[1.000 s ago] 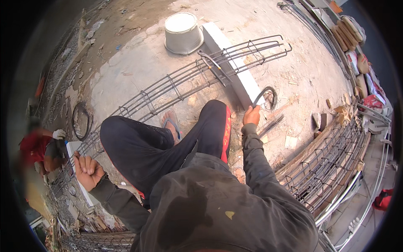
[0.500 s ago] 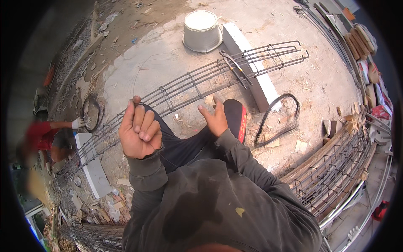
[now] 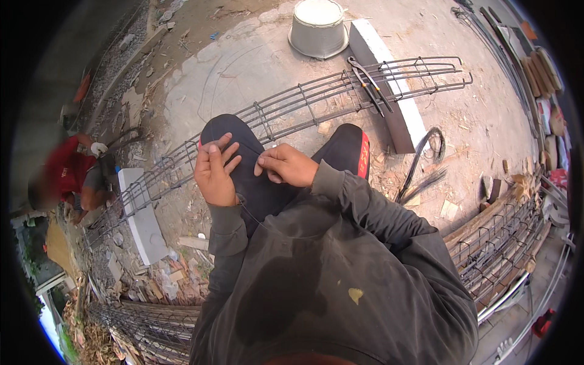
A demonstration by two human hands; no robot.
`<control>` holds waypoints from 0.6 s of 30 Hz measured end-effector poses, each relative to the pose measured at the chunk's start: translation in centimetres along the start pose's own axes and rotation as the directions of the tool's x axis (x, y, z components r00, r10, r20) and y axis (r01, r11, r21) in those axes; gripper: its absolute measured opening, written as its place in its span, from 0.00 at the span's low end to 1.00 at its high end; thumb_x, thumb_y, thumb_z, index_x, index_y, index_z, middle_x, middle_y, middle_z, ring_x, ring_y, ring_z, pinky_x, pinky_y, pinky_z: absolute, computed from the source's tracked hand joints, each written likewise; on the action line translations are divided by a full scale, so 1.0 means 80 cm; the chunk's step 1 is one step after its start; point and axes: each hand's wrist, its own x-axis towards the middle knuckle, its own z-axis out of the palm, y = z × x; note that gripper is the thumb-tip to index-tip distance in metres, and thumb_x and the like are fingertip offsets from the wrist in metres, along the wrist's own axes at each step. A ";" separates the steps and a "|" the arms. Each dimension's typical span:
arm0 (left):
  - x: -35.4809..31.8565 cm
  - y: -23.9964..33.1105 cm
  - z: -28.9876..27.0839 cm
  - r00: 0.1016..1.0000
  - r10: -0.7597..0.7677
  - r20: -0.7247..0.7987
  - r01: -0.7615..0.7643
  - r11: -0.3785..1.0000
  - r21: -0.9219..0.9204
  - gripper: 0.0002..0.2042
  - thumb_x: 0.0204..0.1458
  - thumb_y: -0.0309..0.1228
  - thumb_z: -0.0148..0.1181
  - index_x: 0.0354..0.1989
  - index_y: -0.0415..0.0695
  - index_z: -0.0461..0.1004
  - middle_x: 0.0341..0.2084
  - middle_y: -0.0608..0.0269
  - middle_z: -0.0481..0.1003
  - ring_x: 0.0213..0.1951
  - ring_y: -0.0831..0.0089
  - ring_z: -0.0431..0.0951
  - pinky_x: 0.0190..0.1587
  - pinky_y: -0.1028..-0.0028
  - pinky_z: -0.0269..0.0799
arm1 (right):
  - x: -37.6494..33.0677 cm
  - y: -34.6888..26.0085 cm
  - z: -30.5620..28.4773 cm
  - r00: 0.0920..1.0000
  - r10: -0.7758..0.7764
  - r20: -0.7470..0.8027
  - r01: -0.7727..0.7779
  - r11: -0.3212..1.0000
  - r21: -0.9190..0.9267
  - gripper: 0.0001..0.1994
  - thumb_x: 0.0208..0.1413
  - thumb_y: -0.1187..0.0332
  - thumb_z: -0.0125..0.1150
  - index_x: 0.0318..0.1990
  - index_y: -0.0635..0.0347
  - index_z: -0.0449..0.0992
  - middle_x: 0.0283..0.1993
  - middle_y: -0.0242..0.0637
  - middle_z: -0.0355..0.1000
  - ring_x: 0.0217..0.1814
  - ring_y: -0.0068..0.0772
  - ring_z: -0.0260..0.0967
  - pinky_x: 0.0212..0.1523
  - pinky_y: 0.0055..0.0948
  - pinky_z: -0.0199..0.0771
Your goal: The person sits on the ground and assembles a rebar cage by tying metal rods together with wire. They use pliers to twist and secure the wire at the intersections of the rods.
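A: What fills the scene?

B: A concrete yard (image 3: 255, 67), with a long rebar cage (image 3: 316, 100) lying across it, resting on two pale blocks, one (image 3: 389, 91) at the upper right and one (image 3: 143, 216) at the lower left. More cages (image 3: 505, 243) are stacked at the right. A metal bucket (image 3: 317, 27) stands just beyond the upper block.

A: And the person?

B: Seated, in a dark jacket, knees drawn up beside the cage. Another person (image 3: 73, 176) in red crouches at the far left.

A: Smaller things?

B: A wire coil (image 3: 426, 155) lies on the ground right of the knee. Pincers (image 3: 368, 85) rest on top of the cage, over the upper block.

A: The hands?

B: Both are over the knees. The left hand (image 3: 216, 170) is raised, fingers loosely curled, pinching one end of a thin wire (image 3: 255, 220). The right hand (image 3: 286, 165) pinches it near the other end, thumb against forefinger. The wire loops from the fingertips down across the jacket front.
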 end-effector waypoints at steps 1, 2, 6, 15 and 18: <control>0.006 -0.005 0.006 0.998 0.031 0.063 -0.033 0.999 0.025 0.12 0.71 0.35 0.46 0.44 0.40 0.72 0.26 0.62 0.76 0.28 0.75 0.81 0.27 0.76 0.76 | 0.004 -0.007 0.004 0.990 0.046 0.133 -0.045 0.999 -0.007 0.17 0.72 0.62 0.47 0.40 0.65 0.79 0.19 0.29 0.68 0.22 0.17 0.62 0.25 0.22 0.63; 0.008 -0.006 0.009 0.992 0.043 0.119 -0.050 0.997 0.056 0.11 0.71 0.35 0.46 0.44 0.41 0.72 0.26 0.63 0.76 0.26 0.75 0.79 0.26 0.76 0.76 | 0.003 -0.012 0.009 0.980 0.110 0.165 -0.118 0.992 0.041 0.17 0.72 0.62 0.47 0.40 0.66 0.78 0.19 0.29 0.69 0.21 0.18 0.63 0.26 0.22 0.64; -0.001 -0.008 0.025 0.963 0.174 0.206 -0.235 0.916 0.325 0.12 0.71 0.34 0.46 0.40 0.41 0.72 0.23 0.66 0.73 0.19 0.81 0.71 0.23 0.77 0.69 | -0.007 -0.004 0.013 0.970 0.174 0.170 -0.192 0.977 0.098 0.20 0.72 0.58 0.48 0.55 0.71 0.73 0.36 0.37 0.77 0.39 0.23 0.73 0.42 0.25 0.73; -0.013 -0.019 0.075 0.668 0.555 0.497 -0.739 0.577 0.348 0.03 0.63 0.27 0.56 0.40 0.42 0.72 0.30 0.50 0.78 0.33 0.47 0.80 0.32 0.55 0.73 | 0.004 -0.119 -0.024 0.842 -0.294 -0.452 0.369 0.926 0.085 0.25 0.74 0.57 0.47 0.65 0.71 0.65 0.46 0.41 0.76 0.51 0.29 0.72 0.54 0.28 0.71; -0.017 -0.004 0.095 0.678 0.536 0.504 -0.709 0.658 0.253 0.03 0.62 0.27 0.56 0.40 0.42 0.72 0.30 0.50 0.78 0.33 0.47 0.80 0.32 0.55 0.72 | 0.023 -0.162 -0.037 0.778 -0.408 -0.478 0.459 0.889 -0.013 0.17 0.74 0.62 0.47 0.55 0.68 0.74 0.29 0.29 0.71 0.32 0.20 0.68 0.37 0.23 0.70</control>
